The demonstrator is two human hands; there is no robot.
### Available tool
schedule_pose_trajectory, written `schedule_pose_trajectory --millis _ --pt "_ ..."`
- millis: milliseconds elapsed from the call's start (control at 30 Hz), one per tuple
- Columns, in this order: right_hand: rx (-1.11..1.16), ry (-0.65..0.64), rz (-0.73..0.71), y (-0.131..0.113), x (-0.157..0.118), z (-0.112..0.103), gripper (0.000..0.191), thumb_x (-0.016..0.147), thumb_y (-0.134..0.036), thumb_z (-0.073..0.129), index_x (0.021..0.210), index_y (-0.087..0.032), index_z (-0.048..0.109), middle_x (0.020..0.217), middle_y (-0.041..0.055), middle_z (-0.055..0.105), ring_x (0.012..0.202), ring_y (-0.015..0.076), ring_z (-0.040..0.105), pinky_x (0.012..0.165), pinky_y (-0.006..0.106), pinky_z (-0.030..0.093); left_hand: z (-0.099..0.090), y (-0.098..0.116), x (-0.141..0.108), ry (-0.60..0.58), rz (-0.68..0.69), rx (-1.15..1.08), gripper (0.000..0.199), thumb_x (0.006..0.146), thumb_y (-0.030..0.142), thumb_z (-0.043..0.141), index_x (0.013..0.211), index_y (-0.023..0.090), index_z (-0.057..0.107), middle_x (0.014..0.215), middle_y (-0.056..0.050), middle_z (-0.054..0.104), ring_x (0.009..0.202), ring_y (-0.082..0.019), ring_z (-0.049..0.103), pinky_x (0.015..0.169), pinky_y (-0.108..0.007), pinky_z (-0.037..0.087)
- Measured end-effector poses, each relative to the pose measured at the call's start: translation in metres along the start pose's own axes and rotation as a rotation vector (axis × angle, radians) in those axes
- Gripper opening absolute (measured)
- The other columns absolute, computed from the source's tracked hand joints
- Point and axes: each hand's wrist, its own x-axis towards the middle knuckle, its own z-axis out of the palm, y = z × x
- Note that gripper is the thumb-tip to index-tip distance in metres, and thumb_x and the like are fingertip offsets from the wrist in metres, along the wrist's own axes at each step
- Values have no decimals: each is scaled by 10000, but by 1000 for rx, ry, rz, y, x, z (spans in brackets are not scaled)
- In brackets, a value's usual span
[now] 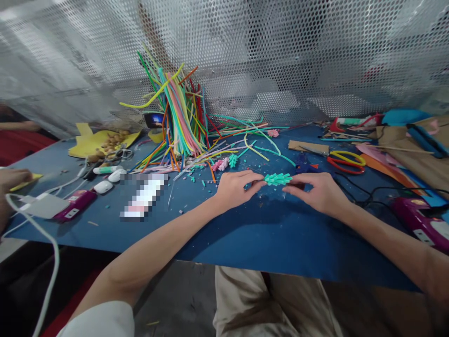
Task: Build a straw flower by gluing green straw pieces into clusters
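A small teal sprig (278, 179) built of overlapping short pipe-cleaner pieces is held level above the blue table. My left hand (236, 188) pinches its left end between thumb and fingertips. At the opposite end, my right hand (315, 189) has thumb and fingers closed on the sprig's tip. Behind my left hand lie a similar teal piece (233, 161) and a pink-and-white one (221, 164). A blue tool (306, 164), perhaps a glue gun, is partly hidden beyond my right hand.
A tall bundle of coloured pipe cleaners (182, 117) stands at the back left. Scissors (345, 160) with red and yellow handles lie right. Purple power strips (75, 206) and cables sit at the sides. Perforated metal mesh (266, 56) closes the back. Another person's hand (16, 180) is far left.
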Motion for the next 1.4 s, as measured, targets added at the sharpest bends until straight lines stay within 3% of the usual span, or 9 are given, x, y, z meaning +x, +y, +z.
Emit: schedule_pose_trajectory --millis 167,400,567,633,767,933,1100,1200,1400 --pt "-17 -38 -10 11 2 -4 241 982 -355 534 963 -248 748 904 14 787 793 204 746 758 340 590 -3 0 2 43 -41 -15 186 968 350 618 979 206 735 892 -10 769 671 -90 666 631 -219 483" --pt "-80 -38 17 34 7 -10 233 964 -403 565 936 -263 750 876 7 783 728 196 722 669 322 565 -19 -2 8 307 -109 -11 231 971 368 593 924 176 712 679 4 663 510 -76 485 553 -225 410" --pt "-125 -22 -52 35 9 -9 214 964 -387 568 977 -269 747 937 28 777 841 222 714 784 374 568 -28 -8 5 423 -54 19 334 996 426 514 855 184 697 537 15 527 489 -98 449 529 -253 385" --pt "-129 -17 -82 36 10 -9 215 964 -379 564 999 -270 745 968 40 770 888 233 707 822 402 566 -28 -9 4 318 76 39 312 991 423 521 869 203 706 565 9 585 502 -98 497 539 -251 402" --pt "-135 30 -126 39 11 -11 227 980 -331 523 1032 -270 735 986 60 741 943 251 679 895 463 550 -25 -5 3 -124 365 84 227 979 423 572 992 265 735 758 4 724 567 -88 592 537 -258 365" --pt "-168 136 -127 45 13 -17 242 980 -295 504 1040 -256 735 1108 101 652 1064 265 638 956 479 534 -17 2 2 -492 345 21 301 1031 392 475 929 253 721 856 -5 750 720 -98 681 546 -259 346" --pt "-182 176 -116 44 13 -21 256 983 -271 493 1030 -274 745 1168 87 621 1032 242 636 980 485 526 -13 -5 3 -593 170 -9 291 1043 389 448 936 234 670 885 -6 754 751 -126 695 603 -243 391" --pt "-254 292 -137 40 13 -22 214 945 -270 567 1083 -260 731 1370 108 503 1147 269 578 1087 539 441 -12 -9 4 -584 8 91 293 1047 389 425 964 217 647 810 -21 735 718 -156 689 599 -247 386" --pt "-313 287 -114 47 13 -23 220 914 -305 627 1123 -269 687 1385 118 490 1174 303 569 1093 588 405 -11 -10 4 -558 -206 167 368 1029 435 427 886 227 695 744 -19 729 671 -166 675 618 -247 407"
